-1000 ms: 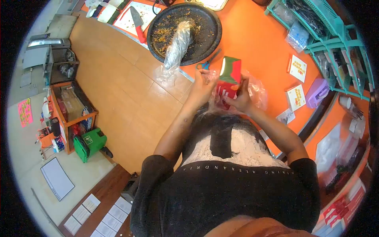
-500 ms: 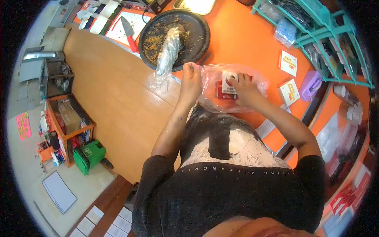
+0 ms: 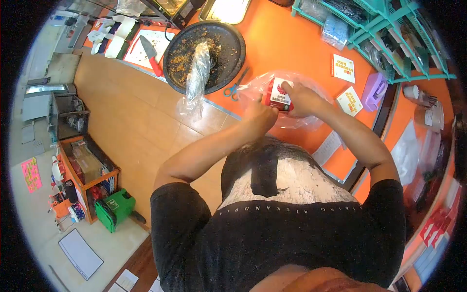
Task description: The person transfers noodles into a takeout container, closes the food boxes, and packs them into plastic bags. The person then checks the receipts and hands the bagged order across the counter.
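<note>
A red box with a white printed face (image 3: 280, 93) is between my hands, over a clear plastic bag (image 3: 311, 87) at the counter's near edge. My left hand (image 3: 261, 116) is closed at the box's lower left corner, with bag film around it. From the right, my right hand (image 3: 302, 100) grips the box, thumb on its white face. Left of the bag lie blue-handled scissors (image 3: 232, 90). A plastic-wrapped roll (image 3: 198, 73) rests across the round dark tray (image 3: 228, 48), which holds crumbs.
A red-handled knife (image 3: 151, 56) lies on a white board (image 3: 161, 40) at the upper left. To the right are two small printed boxes (image 3: 343, 68), a purple dispenser (image 3: 374, 91) and teal racks (image 3: 374, 29). A paper slip (image 3: 327, 148) lies near the counter edge.
The red box was upright over the bag, then lay low within it, and now sits gripped by both hands. My left hand has moved from the bag's edge to the box.
</note>
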The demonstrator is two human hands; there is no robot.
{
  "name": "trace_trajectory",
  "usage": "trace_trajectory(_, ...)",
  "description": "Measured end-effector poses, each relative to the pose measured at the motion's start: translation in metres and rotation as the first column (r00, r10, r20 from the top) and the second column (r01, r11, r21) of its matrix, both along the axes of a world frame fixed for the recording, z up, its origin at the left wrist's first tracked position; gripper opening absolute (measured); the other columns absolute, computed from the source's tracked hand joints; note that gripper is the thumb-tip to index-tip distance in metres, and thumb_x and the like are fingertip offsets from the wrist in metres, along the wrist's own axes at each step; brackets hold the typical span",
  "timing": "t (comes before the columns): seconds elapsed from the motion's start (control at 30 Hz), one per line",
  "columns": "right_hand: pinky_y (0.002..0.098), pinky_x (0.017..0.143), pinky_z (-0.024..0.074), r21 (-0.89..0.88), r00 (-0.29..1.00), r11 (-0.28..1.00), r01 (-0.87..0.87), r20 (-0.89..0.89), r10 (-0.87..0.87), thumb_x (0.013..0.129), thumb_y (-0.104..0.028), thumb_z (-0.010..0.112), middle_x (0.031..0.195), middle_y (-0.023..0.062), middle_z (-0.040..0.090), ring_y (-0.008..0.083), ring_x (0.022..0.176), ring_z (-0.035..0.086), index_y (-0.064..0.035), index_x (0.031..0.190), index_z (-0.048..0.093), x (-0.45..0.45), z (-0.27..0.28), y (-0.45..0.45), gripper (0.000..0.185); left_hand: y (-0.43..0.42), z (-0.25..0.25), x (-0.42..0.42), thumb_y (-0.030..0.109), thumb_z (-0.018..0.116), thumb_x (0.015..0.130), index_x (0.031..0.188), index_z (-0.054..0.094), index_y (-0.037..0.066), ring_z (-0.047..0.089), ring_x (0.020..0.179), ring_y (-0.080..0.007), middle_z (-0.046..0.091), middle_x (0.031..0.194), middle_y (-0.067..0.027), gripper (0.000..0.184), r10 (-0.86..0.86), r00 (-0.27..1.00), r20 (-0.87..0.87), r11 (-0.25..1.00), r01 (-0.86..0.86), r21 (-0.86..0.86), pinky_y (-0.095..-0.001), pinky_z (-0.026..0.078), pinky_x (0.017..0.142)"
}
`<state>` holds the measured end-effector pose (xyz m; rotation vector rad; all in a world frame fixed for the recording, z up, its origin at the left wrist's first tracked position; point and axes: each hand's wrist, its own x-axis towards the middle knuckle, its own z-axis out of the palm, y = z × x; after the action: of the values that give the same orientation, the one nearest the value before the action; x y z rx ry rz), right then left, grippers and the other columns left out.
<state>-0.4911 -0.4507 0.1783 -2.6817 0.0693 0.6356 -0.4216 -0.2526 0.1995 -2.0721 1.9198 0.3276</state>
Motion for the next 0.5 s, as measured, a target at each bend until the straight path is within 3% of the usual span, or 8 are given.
trace_trajectory(0.07,0.0524,0.086,0.0537,-0.126,1.000,0.992,-0.029,0.004,0.029,0.069,-0.027,0.081,0.117,0.0291,0.058,0.0430,0.108,0.063,-0.0089,0.136,0.040,-0.002,0.004,-0.002,0.081,-0.005,-0.018,0.006,0.019,0.061,0.089,0.095,0.063,0.009,0.072,0.069,-0.0294,0.071,0.072,-0.0078,0.011,0.018,0.994,-0.104,0.999,-0.023,-0.049,-0.0426,0.052,0.091)
trace_trajectory(0.2,0.0540,0.090,0.0528,-0.060,0.999,0.998,-0.031,-0.032,0.029,0.072,-0.029,0.079,0.124,0.0292,0.055,0.0437,0.109,0.063,-0.0114,0.143,0.037,-0.015,-0.018,-0.009,0.085,-0.002,-0.022,0.000,0.021,0.060,0.091,0.094,0.063,0.007,0.073,0.078,-0.0300,0.072,0.080,-0.0130,0.015,0.127,0.951,-0.281,0.989,-0.102,0.103,-0.0452,0.055,0.081)
trace_trajectory(0.27,0.0553,0.095,0.0507,-0.079,0.998,0.995,0.056,0.010,-0.055,0.076,-0.032,0.077,0.129,0.0288,0.053,0.0439,0.115,0.060,-0.0163,0.151,0.031,-0.024,-0.033,0.001,0.089,0.002,-0.043,0.005,0.028,0.061,0.094,0.099,0.061,0.005,0.073,0.087,-0.0338,0.073,0.089,-0.0167,0.024,-0.021,0.910,-0.415,0.976,0.108,0.188,-0.0487,0.056,0.074)
trace_trajectory(0.3,0.0553,0.095,0.0507,-0.076,0.998,0.995,0.058,0.012,-0.058,0.076,-0.032,0.077,0.129,0.0288,0.053,0.0439,0.115,0.060,-0.0163,0.151,0.031,-0.026,-0.045,0.003,0.089,0.001,-0.052,0.002,0.028,0.061,0.094,0.099,0.061,0.005,0.073,0.087,-0.0338,0.073,0.089,-0.0167,0.024,-0.022,0.910,-0.413,0.975,0.110,0.191,-0.0487,0.056,0.074)
trace_trajectory(0.37,0.0560,0.097,0.0492,-0.089,0.996,0.996,0.021,0.092,-0.013,0.081,-0.031,0.073,0.133,0.0286,0.053,0.0441,0.120,0.057,-0.0184,0.154,0.029,-0.030,-0.072,0.002,0.087,-0.007,-0.066,-0.002,0.034,0.061,0.095,0.104,0.060,0.004,0.072,0.092,-0.0358,0.072,0.095,-0.0176,0.032,0.223,0.809,-0.545,0.972,-0.226,0.062,-0.0513,0.055,0.075)
trace_trajectory(0.4,0.0563,0.098,0.0486,-0.094,0.993,0.996,0.010,0.118,0.001,0.083,-0.031,0.072,0.134,0.0285,0.053,0.0442,0.122,0.056,-0.0191,0.155,0.029,-0.033,-0.087,0.001,0.086,-0.007,-0.059,-0.003,0.034,0.061,0.095,0.104,0.060,0.004,0.072,0.092,-0.0358,0.072,0.095,-0.0176,0.032,0.222,0.809,-0.544,0.973,-0.223,0.065,-0.0513,0.055,0.075)
trace_trajectory(0.47,0.0534,0.100,0.0487,-0.223,0.753,0.975,0.012,0.644,0.138,0.086,-0.027,0.070,0.135,0.0255,0.056,0.0419,0.127,0.054,-0.0211,0.152,0.038,-0.036,-0.100,0.002,0.074,-0.006,-0.045,-0.007,0.037,0.063,0.094,0.109,0.056,0.003,0.071,0.091,-0.0375,0.072,0.096,-0.0185,0.038,0.212,0.862,-0.460,0.975,-0.221,0.033,-0.0513,0.055,0.075)
trace_trajectory(0.5,0.0534,0.100,0.0487,-0.219,0.756,0.976,0.016,0.641,0.132,0.086,-0.027,0.070,0.135,0.0255,0.056,0.0419,0.127,0.054,-0.0211,0.152,0.038,-0.036,-0.098,0.002,0.074,-0.004,-0.041,-0.008,0.041,0.066,0.090,0.102,0.063,0.003,0.071,0.091,-0.0373,0.073,0.093,-0.0177,0.040,0.221,0.887,-0.406,0.973,-0.173,0.153,-0.0493,0.056,0.075)
